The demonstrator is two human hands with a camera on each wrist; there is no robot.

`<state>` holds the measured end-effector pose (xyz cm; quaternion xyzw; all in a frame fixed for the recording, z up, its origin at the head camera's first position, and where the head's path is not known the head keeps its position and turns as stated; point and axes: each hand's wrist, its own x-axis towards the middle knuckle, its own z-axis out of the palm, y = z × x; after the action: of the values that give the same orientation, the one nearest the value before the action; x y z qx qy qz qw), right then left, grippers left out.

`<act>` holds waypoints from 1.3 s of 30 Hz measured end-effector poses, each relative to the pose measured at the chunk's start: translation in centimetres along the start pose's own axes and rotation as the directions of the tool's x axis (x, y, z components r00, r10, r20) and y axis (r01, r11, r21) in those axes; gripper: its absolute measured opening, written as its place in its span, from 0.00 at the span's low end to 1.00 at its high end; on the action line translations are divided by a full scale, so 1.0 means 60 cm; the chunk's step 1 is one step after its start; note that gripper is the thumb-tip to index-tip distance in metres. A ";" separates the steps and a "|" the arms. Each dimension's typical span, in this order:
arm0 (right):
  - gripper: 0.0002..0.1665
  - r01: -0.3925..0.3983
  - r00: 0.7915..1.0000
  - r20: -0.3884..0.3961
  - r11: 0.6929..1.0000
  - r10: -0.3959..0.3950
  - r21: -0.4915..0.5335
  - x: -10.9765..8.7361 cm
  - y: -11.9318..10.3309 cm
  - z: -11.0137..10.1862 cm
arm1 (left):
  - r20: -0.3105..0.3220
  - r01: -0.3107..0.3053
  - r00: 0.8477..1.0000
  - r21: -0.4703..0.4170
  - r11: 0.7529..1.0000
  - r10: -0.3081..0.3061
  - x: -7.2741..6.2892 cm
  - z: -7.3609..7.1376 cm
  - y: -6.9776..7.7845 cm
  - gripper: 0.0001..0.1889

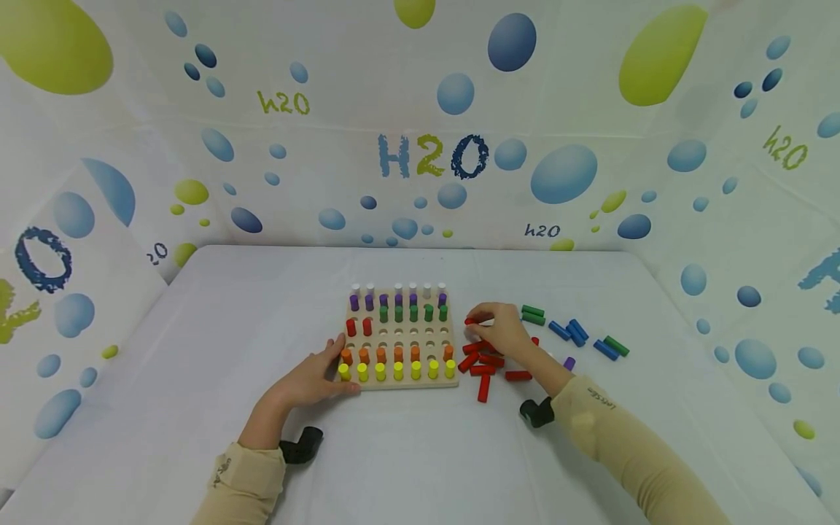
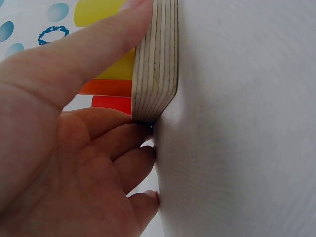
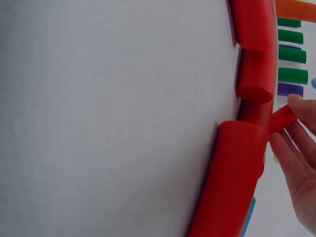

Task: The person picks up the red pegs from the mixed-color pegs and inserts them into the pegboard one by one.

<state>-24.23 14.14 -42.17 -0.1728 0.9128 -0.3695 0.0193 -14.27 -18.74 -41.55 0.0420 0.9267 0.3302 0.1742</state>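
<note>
A wooden pegboard [image 1: 423,384] lies on the table with rows of coloured pegs upright in its holes. My left hand [image 1: 315,375] holds its near left corner, thumb at the front edge and fingers along the left side; the layered plywood edge [image 2: 159,54] shows close up in the left wrist view. Just off the board's right side, my right hand [image 1: 508,332] pinches a red peg [image 3: 282,118] between thumb and fingertips. Two red pegs [image 1: 359,327] stand at the left of a row whose other holes are bare. Several loose red pegs [image 1: 483,388] lie below the right hand.
Farther right lie loose green pegs [image 1: 533,319], blue pegs [image 1: 577,332] and a purple peg [image 1: 569,363], the last partly beside the right forearm. A white tablecloth [image 1: 407,459] covers the table, and a patterned sheet [image 1: 315,146] hangs behind it.
</note>
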 end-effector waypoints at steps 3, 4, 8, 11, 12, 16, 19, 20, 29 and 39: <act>0.10 -0.018 1.000 -0.017 0.999 0.018 0.036 0.000 0.003 0.001 | 0.000 -0.002 1.000 0.002 1.000 0.002 0.000 -0.001 0.000 0.55; 0.09 -0.028 0.999 -0.024 0.998 0.030 0.053 0.000 0.004 0.002 | 0.000 -0.002 1.000 0.003 1.000 0.002 0.000 -0.001 0.000 0.55; 0.10 -0.046 0.997 -0.050 0.992 0.052 0.119 -0.002 0.007 0.003 | 0.002 0.006 1.000 0.003 1.000 -0.006 0.000 0.000 0.001 0.55; 0.11 -0.079 0.994 -0.059 0.979 0.091 0.186 -0.002 0.008 0.004 | 0.005 0.015 1.000 0.002 1.000 -0.015 0.000 0.000 0.001 0.55; 0.11 -0.091 0.993 -0.061 0.974 0.106 0.209 -0.002 0.008 0.004 | 0.005 0.016 1.000 0.002 1.000 -0.016 0.000 0.000 0.001 0.55; 0.13 -0.133 0.986 -0.055 0.947 0.155 0.292 -0.003 0.006 0.004 | 0.005 0.018 1.000 0.001 1.000 -0.018 0.000 0.001 0.000 0.56; 0.14 -0.160 0.982 -0.041 0.926 0.184 0.341 -0.002 0.006 0.004 | 0.004 0.017 1.000 -0.002 1.000 -0.017 0.000 0.001 0.000 0.55; 0.15 -0.171 0.980 -0.033 0.919 0.195 0.355 -0.002 0.006 0.004 | 0.003 0.016 1.000 -0.001 1.000 -0.016 0.000 0.000 0.000 0.55; 0.15 -0.206 0.975 0.019 0.876 0.219 0.436 0.001 0.002 0.007 | -0.006 0.013 1.000 0.009 1.000 -0.013 0.000 0.000 0.001 0.55; 0.16 -0.185 0.980 0.016 0.869 0.200 0.459 0.004 -0.013 0.015 | 0.001 0.022 1.000 0.007 1.000 -0.022 0.001 -0.001 0.001 0.55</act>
<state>-24.06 12.94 -42.24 -0.0658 0.8126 -0.5733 0.0815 -14.35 -18.71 -41.51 0.0326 0.9283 0.3249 0.1780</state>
